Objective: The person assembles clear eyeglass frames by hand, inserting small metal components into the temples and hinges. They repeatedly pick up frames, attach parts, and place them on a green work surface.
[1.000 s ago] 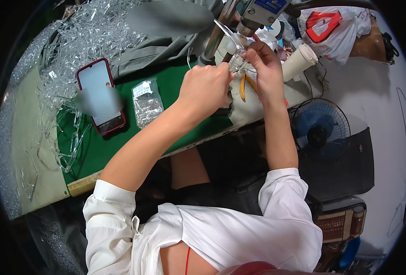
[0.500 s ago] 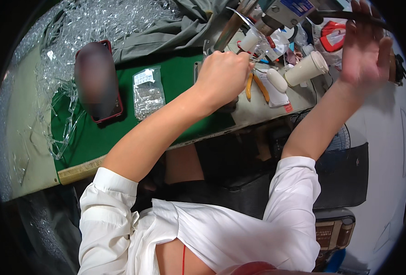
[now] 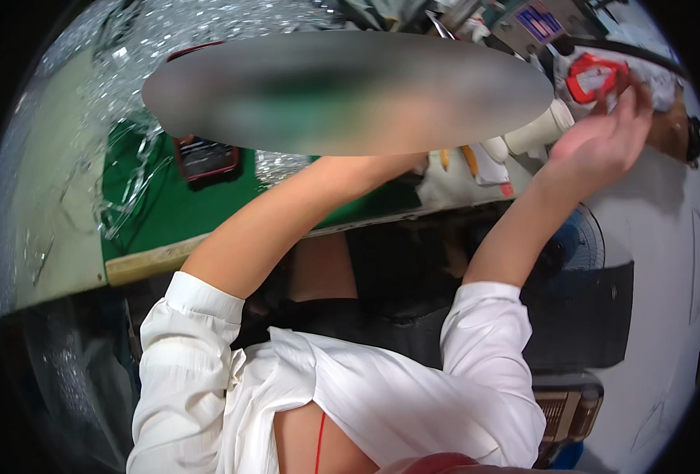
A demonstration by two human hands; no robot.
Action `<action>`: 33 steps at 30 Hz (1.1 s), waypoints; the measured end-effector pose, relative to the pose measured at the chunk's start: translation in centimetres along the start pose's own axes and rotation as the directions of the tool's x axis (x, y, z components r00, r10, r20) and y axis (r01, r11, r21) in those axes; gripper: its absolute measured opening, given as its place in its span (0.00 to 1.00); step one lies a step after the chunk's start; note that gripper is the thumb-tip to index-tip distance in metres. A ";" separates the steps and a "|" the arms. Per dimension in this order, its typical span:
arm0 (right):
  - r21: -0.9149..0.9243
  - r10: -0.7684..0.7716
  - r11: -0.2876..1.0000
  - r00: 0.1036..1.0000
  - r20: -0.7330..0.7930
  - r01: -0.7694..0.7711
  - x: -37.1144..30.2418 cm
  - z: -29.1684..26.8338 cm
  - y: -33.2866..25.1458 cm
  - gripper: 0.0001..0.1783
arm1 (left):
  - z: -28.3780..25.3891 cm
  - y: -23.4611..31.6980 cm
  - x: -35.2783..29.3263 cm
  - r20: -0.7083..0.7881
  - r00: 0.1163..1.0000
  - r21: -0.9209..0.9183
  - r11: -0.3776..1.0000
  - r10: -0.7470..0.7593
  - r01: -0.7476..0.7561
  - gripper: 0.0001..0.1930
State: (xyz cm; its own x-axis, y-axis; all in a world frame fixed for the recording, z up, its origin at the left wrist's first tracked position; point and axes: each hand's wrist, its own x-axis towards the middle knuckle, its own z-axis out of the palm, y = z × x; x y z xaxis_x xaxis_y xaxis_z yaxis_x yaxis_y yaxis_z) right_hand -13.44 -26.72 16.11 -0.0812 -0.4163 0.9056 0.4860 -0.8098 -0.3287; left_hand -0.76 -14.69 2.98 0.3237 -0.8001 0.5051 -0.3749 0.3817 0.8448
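Note:
My left hand [image 3: 405, 130] reaches over the far side of the workbench. A smeared oval patch covers its fingers, so what it holds or touches is hidden. My right hand [image 3: 603, 141] is raised at the right, fingers stretched out and apart, with nothing visible in it. It is below a dark curved bar [image 3: 630, 51] that runs out from a grey metal machine [image 3: 536, 24]. Beside this hand lies a white cup with a lid [image 3: 541, 130]. A red-and-white package [image 3: 595, 77] is just beyond its fingers.
A green mat [image 3: 156, 229] covers part of the bench, with a red-edged phone [image 3: 206, 160] and a clear bag of small pieces [image 3: 279, 167] on it. Clear plastic strips [image 3: 129, 63] are heaped at the left. Yellow-handled pliers [image 3: 469, 160] lie near the bench's front edge.
My right hand has come down and nearer, away from the dark bar. My left hand, a closed fist before, is now blurred over. The view has shifted slightly.

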 end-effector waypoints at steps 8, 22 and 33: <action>-0.382 0.471 0.846 0.857 0.210 -0.372 -21.9 -5.2 1.3 0.14 | -22.5 7.8 -22.9 -0.167 0.986 -0.124 0.992 0.018 -0.039 0.14; -0.283 0.441 0.894 0.793 0.420 -0.347 -23.9 1.0 -0.9 0.07 | -45.5 4.3 -40.7 -0.746 0.239 -0.522 0.768 -0.622 0.371 0.23; -0.294 0.469 0.881 0.767 0.438 -0.371 -23.9 0.8 -2.6 0.07 | -49.2 -5.8 -20.3 -0.306 0.952 0.952 -0.008 0.015 0.306 0.13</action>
State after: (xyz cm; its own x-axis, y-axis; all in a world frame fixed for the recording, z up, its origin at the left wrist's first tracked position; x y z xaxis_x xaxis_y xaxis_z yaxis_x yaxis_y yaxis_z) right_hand -12.11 -14.34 -4.44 0.5473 -0.5179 0.6575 0.2024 -0.6804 -0.7044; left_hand 37.61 22.12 -3.54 0.5680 -0.6145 0.5475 -0.7251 -0.6883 -0.0202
